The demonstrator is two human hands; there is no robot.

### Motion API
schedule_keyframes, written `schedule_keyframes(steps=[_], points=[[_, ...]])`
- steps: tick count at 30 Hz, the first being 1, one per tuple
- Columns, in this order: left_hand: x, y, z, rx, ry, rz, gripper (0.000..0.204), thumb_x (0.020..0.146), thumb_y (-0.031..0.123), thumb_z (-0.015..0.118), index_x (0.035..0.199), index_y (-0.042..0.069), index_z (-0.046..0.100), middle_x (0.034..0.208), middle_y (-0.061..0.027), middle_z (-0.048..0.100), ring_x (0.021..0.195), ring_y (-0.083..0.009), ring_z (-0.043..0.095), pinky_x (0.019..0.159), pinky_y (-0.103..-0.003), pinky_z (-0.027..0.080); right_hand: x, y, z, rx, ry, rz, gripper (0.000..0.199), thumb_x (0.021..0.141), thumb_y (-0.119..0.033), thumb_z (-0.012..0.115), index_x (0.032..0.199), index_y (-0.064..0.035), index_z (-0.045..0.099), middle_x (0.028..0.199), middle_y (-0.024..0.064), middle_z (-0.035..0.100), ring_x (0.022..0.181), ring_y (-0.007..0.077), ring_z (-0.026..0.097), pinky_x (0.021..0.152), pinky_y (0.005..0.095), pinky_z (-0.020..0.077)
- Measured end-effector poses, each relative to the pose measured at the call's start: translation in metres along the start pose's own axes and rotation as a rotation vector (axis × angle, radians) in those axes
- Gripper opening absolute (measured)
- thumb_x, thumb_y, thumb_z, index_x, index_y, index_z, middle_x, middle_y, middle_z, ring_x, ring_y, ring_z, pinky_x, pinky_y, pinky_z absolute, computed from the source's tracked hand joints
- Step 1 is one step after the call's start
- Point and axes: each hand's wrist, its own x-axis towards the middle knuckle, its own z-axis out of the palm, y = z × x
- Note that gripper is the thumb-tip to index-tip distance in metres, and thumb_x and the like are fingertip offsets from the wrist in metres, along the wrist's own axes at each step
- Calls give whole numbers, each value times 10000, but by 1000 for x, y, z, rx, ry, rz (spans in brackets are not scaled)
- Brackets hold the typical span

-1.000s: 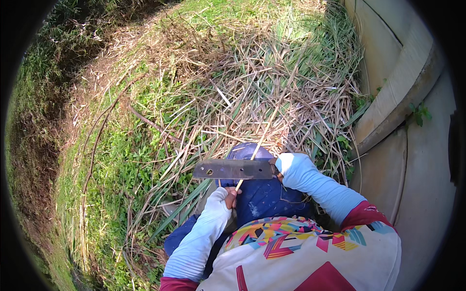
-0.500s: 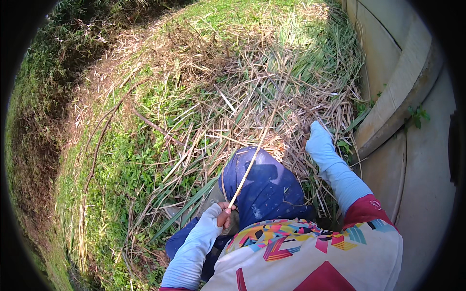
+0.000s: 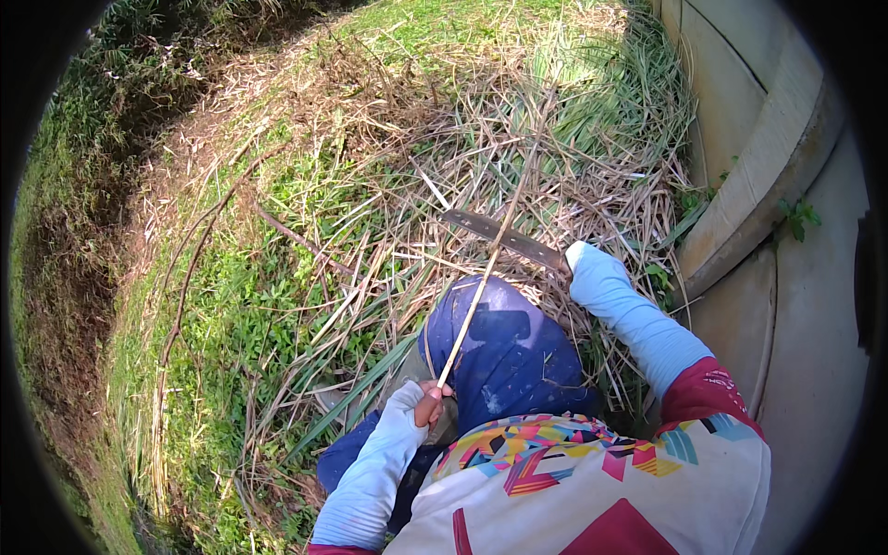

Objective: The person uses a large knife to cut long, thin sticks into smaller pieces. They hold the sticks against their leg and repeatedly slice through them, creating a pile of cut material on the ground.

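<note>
Dry stalk (image 3: 490, 259) runs from the left hand (image 3: 421, 402), pinched shut on its near end, far into the grass heap (image 3: 555, 139); right hand (image 3: 581, 264) clamped on a machete (image 3: 504, 239) crossing it mid-length, so cutting step, next needs a firm chop clear of the knee (image 3: 504, 356).

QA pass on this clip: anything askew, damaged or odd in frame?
Nothing looks damaged. The left hand grips a thin dry stalk that slants up across the flat blade held in the right hand. Cut dry grass lies strewn beside the concrete wall, consistent with cutting.
</note>
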Motion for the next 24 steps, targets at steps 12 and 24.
schedule_keyframes(steps=[12, 24], points=[[-22, -2, 7, 527, 132, 231, 230, 1032, 222, 631, 1121, 23, 705, 740, -21, 616, 638, -126, 548, 598, -314, 451, -23, 2, 18, 99, 21, -96, 257, 787, -134, 732, 1029, -82, 663, 885, 170, 690, 907, 392, 691, 793, 461, 541], [-87, 10, -21, 1108, 257, 366, 168, 977, 128, 689, 1110, 34, 728, 773, -151, 684, 682, -240, 636, 703, -353, 517, 67, 118, 11, 171, 332, 475, 208, 873, -118, 621, 1057, -22, 618, 1010, 302, 686, 1004, 479, 670, 870, 516, 515]])
